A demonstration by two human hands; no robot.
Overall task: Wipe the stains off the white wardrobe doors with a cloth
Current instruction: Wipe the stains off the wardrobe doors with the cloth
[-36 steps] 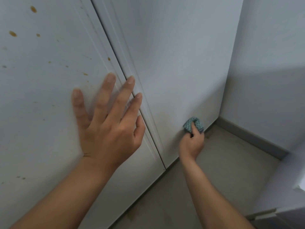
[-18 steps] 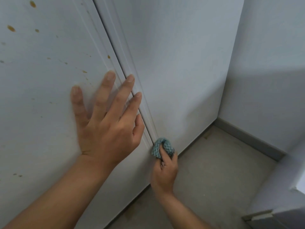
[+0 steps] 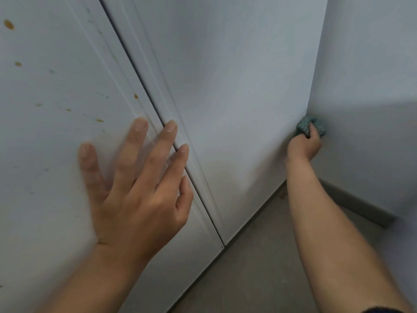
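Left hand [image 3: 135, 188] lies spread on the stained left door [image 3: 45, 143]; right hand [image 3: 304, 147] grips a bunched cloth [image 3: 303, 125], seemingly against the right door [image 3: 225, 98] at its far edge.

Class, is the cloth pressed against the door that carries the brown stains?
No: the right hand grips the cloth at the right door's far edge, while the stains dot the left door.

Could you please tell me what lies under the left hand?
The left hand lies flat on the left wardrobe door, two fingertips reaching the gap beside the right door. Brown stains show above it; any beneath the palm are covered.
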